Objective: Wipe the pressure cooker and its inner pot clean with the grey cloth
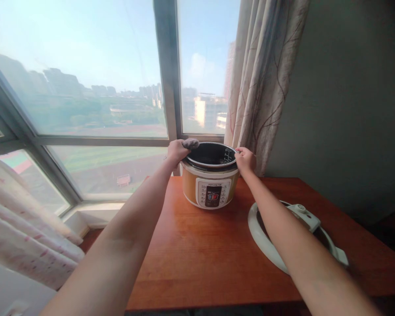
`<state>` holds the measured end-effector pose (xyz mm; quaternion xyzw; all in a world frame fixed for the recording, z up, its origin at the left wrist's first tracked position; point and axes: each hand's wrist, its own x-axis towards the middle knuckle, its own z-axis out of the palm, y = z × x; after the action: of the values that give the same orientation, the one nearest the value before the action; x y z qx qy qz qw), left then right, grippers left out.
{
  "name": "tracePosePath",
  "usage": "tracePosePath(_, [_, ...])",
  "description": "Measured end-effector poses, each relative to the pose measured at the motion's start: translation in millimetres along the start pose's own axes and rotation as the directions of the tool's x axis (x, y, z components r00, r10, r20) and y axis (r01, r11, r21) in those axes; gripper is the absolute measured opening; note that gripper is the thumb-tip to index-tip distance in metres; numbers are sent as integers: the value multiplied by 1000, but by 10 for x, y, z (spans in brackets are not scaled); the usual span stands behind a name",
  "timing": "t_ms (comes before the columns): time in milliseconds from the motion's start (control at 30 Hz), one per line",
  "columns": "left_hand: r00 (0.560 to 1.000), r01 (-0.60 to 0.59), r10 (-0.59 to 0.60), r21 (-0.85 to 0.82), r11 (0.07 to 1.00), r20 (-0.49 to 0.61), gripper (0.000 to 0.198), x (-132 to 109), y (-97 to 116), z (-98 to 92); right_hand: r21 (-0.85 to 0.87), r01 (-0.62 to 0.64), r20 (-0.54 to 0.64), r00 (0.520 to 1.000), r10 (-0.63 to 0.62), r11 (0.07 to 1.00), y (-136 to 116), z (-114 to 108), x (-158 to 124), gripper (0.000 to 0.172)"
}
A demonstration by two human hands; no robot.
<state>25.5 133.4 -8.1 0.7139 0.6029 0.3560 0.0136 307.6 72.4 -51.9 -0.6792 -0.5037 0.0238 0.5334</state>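
A gold and white electric pressure cooker [190, 188] stands upright on the table with its lid off. Its dark inner pot [206, 153] sits in the body, with the rim showing a little above it and white level marks on the inside wall. My left hand [177, 151] is closed on a bunched grey cloth [191, 143] at the pot's left rim. On the opposite side, the fingers of my right hand [245, 159] are pinched on the pot's right rim. Partly hidden under my right forearm lies the cooker's pale lid [266, 245].
The reddish-brown wooden table [191, 259] ends at a front edge near me. Behind the cooker are tall windows [102, 87] and a patterned curtain [256, 74]. Another curtain [23, 232] hangs at the left, and a grey-green wall [342, 109] rises at the right.
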Motion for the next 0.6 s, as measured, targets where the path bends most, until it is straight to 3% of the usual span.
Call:
tracePosePath(267, [1000, 11, -12, 36, 999, 24, 31, 139, -27, 48, -51, 30, 90, 996, -25, 998, 31, 95, 201, 24])
tracePosePath(400, [999, 1, -3, 54, 999, 47, 31, 132, -27, 41, -107, 30, 141, 990, -15, 994, 55, 82, 231, 31])
tracePosePath(600, [993, -10, -4, 114, 993, 120, 29, 166, 35, -21, -221, 18, 210, 977, 30, 975, 28, 22, 291, 27])
